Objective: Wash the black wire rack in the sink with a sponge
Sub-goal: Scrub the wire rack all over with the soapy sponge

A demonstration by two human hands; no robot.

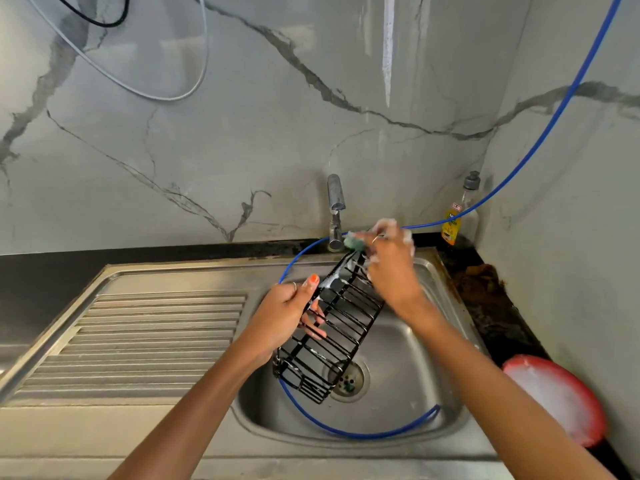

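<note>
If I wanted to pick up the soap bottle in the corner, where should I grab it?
Grab the soap bottle around its middle, reaching in from the front left. It stands upright in the corner, so the walls block the back and right. Mind the blue hose crossing in front of it. The cap end looks too thin for a steady hold.

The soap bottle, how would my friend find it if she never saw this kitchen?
Start at the steel sink and look past the tap to the back right corner. The soap bottle stands there on the dark counter. It alone is clear, with a yellow label and grey cap.
</note>
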